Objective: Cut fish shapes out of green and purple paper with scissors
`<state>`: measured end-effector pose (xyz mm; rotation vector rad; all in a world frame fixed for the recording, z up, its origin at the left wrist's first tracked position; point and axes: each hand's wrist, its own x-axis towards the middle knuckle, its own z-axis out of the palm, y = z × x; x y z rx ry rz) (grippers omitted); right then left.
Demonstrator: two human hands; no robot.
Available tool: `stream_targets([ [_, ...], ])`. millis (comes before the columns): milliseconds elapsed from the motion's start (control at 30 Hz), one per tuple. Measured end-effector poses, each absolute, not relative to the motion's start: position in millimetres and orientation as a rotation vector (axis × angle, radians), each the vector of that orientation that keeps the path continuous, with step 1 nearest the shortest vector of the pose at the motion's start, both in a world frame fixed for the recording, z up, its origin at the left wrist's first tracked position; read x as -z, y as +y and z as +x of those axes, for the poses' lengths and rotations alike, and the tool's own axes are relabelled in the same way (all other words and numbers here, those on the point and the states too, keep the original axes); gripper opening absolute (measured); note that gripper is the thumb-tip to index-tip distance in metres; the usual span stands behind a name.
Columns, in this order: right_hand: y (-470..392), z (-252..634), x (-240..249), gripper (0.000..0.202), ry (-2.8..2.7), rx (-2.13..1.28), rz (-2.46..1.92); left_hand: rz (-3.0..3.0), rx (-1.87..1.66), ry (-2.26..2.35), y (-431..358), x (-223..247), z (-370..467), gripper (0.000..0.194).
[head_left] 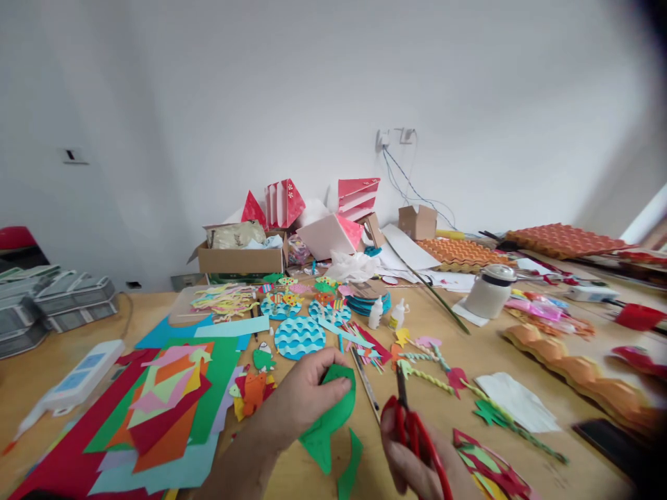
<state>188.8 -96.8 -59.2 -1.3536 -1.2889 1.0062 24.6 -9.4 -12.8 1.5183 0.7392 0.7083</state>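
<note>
My left hand (299,399) pinches a green paper cut-out (328,423) low in the middle of the view, just above the wooden table (46,361). My right hand (411,462) grips red-handled scissors (411,420), blades pointing up and away, a short way right of the green paper. A loose green offcut (350,467) lies below the paper.
Stacked coloured sheets (167,410) lie at the left. Blue wave-patterned discs (299,335), paper fish and glue bottles (375,312) sit beyond my hands. A cardboard box (240,258), red folded paper (284,201), a white jar (490,290) and orange corrugated sheets (563,239) crowd the back and right.
</note>
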Motion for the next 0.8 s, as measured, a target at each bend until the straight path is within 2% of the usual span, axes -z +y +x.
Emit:
stream_targets([
  [100,-74.6,193.6,44.4,0.038,-1.355,-1.026,-1.207,1.552,-0.727,0.696,-9.5,10.3,24.5,0.016],
  [367,-38.7,181.3,19.5,0.014,-1.512,-1.056,-1.162,1.663,-0.629,0.701,-11.3,7.1,14.7,0.026],
  [467,-30.1,182.0,21.4,0.017,-1.343,-1.048,-1.086,1.595,-0.700,0.698,-4.6,8.3,8.9,0.030],
  [533,-25.0,183.5,22.2,0.021,-1.165,-0.971,-1.039,1.458,-0.893,0.653,1.4,10.7,6.4,0.029],
  [667,-16.5,180.4,22.2,0.026,-0.811,-0.858,-0.878,1.177,-1.283,0.430,9.1,20.4,15.7,0.046],
  [800,-12.4,167.9,26.7,0.031,-0.741,-0.884,-0.830,1.282,-1.137,0.582,5.7,30.9,42.0,0.040],
])
